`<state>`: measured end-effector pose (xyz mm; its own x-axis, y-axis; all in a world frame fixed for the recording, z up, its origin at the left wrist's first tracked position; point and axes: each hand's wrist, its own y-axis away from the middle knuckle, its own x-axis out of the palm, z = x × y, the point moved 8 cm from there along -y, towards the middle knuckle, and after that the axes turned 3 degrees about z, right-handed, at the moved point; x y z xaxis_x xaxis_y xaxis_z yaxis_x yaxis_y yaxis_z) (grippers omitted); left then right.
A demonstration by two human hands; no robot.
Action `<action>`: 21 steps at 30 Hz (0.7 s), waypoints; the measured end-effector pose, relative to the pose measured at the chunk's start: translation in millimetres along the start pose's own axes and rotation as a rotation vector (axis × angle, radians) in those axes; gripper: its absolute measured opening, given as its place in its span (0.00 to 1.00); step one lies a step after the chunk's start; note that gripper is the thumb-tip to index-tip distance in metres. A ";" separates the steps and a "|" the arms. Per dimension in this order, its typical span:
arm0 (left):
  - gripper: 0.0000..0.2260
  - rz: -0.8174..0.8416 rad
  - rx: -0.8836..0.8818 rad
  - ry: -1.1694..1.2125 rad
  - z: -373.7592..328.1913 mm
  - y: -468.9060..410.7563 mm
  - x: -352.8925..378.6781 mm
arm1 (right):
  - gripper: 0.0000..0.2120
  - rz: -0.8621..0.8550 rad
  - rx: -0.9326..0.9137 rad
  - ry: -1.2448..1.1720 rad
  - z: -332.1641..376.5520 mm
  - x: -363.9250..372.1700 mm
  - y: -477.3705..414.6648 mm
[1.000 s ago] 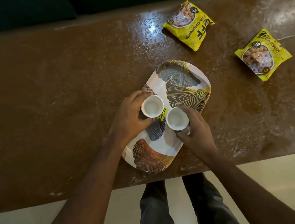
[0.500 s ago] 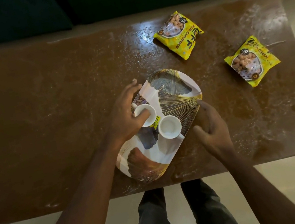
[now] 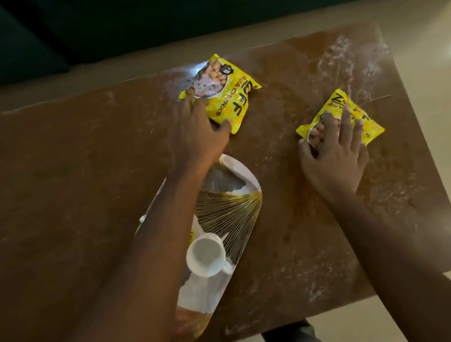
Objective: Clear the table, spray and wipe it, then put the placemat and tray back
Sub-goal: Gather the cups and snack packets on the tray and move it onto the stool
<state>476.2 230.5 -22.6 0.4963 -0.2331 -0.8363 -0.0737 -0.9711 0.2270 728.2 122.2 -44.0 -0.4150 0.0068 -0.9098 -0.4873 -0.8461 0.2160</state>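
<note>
L hand [image 3: 197, 133]: curled on the soya chunks packet [image 3: 223, 93], thumb at its near corner, fingers over its left edge. Looks like a pinch, ready to lift.
R hand [image 3: 335, 158]: fingers straight, spread flat on the second yellow packet [image 3: 369, 126], thumb by its left corner. Pressing, no real hold yet.
Packets: one just beyond the tray [image 3: 232, 199], other off to tray's right, both flat on the table [image 3: 71, 181].
Why: both hands out at once, prob. to clear both snacks in one go.
Tray: on the table, white cup [image 3: 207, 254] upright on it, L forearm crossing over it.
Stage: clearing, early. No spray, cloth or placemat in view.
</note>
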 end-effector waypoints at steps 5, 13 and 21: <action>0.36 0.085 -0.130 -0.167 -0.3 -54.1 24.0 | 0.36 0.118 0.082 0.047 -18.9 17.8 -47.7; 0.37 0.121 -0.341 0.244 11.6 -73.7 24.6 | 0.18 0.021 -0.240 -0.067 14.4 15.3 -43.4; 0.25 0.147 -0.261 0.536 -0.4 -21.3 -31.9 | 0.18 0.078 -0.374 -0.608 60.7 -2.4 -9.4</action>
<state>462.3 258.6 -0.5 0.8682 -0.2400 -0.4343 0.0057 -0.8704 0.4923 687.1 162.4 -22.3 -0.8454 0.1427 -0.5146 -0.1883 -0.9814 0.0373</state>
